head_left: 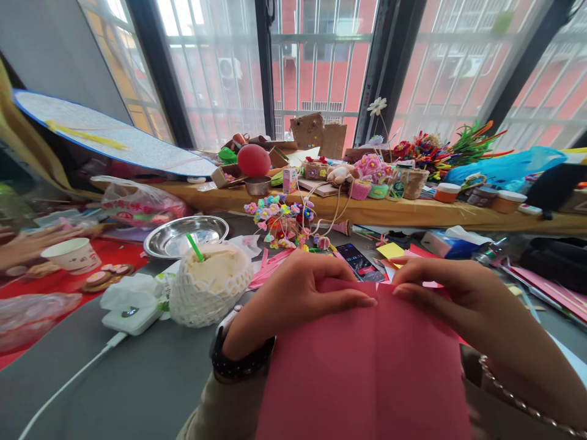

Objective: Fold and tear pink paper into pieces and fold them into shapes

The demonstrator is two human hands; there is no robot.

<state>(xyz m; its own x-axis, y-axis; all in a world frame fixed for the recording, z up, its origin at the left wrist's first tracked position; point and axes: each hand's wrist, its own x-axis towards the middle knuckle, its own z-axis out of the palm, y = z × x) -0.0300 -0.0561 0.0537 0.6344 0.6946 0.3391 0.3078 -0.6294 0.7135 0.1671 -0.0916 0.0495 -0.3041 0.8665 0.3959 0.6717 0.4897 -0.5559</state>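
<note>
A large sheet of red paper (pixel 330 366) hangs upright in front of me, with a crease running down its middle. My left hand (pixel 302 293) pinches its top edge just left of the crease, thumb on the near side. On the other side of the crease my right hand (pixel 440 293) grips the same edge between thumb and fingers. The fingers behind the sheet are partly hidden. Beyond the hands a phone (pixel 360 263) lies on the table, its screen lit with a timer.
Left of my arm stands a coconut with a green straw (pixel 211 284), beside a white power bank (pixel 132 315) with a cable. Behind are a steel plate (pixel 153 241) and a pot of craft flowers (pixel 279 220). At far left, another person's hand (pixel 32 247) is near a paper cup (pixel 72 255).
</note>
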